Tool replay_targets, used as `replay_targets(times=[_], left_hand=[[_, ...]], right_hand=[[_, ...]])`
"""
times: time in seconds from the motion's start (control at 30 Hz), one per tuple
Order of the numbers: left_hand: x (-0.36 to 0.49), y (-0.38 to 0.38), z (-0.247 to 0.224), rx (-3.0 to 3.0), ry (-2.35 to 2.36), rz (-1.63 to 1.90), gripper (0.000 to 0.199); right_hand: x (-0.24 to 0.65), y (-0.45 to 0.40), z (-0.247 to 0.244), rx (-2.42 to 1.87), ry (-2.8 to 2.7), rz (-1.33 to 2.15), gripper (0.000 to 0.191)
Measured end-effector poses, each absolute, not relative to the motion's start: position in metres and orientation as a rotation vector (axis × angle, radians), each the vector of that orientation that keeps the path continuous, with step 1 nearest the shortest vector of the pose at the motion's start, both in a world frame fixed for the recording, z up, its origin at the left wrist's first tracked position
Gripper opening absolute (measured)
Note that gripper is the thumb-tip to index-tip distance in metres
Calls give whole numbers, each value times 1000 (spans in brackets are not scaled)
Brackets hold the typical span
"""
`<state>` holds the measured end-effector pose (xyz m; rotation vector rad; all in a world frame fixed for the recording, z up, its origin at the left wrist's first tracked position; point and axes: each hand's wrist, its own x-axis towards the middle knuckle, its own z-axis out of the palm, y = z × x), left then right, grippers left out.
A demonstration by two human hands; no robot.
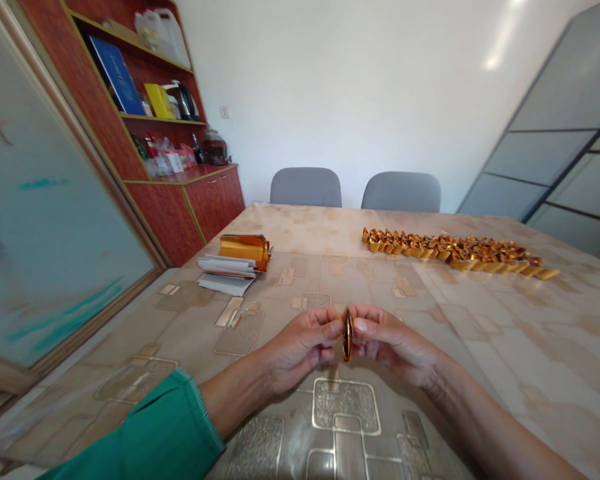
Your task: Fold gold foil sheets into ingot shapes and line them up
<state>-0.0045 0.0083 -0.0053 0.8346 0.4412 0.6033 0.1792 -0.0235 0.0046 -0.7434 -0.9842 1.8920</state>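
Between my two hands, above the table near its middle, a small folded piece of gold foil paper (348,335) stands upright, its narrow edge facing me. My left hand (305,345) pinches it from the left with thumb and fingers. From the right, my right hand (393,340) grips the same piece. Farther off at the left lies a stack of gold and white paper sheets (244,252), curled at the edges. Several folded gold pieces (455,252) sit in tight rows toward the right back.
A patterned cloth covers the table (300,230). Two grey chairs (305,187) (401,192) stand behind its far edge. A red-brown cabinet (177,207) with a kettle, jars and boxes is at the back left.
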Motion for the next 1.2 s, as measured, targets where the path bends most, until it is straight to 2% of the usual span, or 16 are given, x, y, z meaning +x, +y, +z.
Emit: replay_targets(times=[0.13, 0.33, 0.5, 0.77, 0.93, 1.13, 1.2], left_hand=[[-5, 6, -5, 793, 392, 593, 29], [-4, 2, 5, 664, 375, 598, 31], [-6, 2, 7, 528, 342, 597, 23], [-6, 1, 8, 500, 299, 566, 24], [-5, -3, 11, 522, 330, 626, 26], [-6, -5, 16, 404, 268, 571, 20], [-6, -5, 18, 392, 269, 567, 24]], right_hand=[[182, -24, 5, -636, -1021, 2003, 26], [185, -21, 4, -573, -1052, 1985, 22], [185, -20, 2, -576, -1047, 1979, 21], [179, -24, 3, -574, -1056, 1967, 24], [179, -26, 5, -567, -1070, 1994, 32], [181, -24, 5, -561, -1080, 1989, 31], [180, -23, 4, -574, -1072, 1981, 31]])
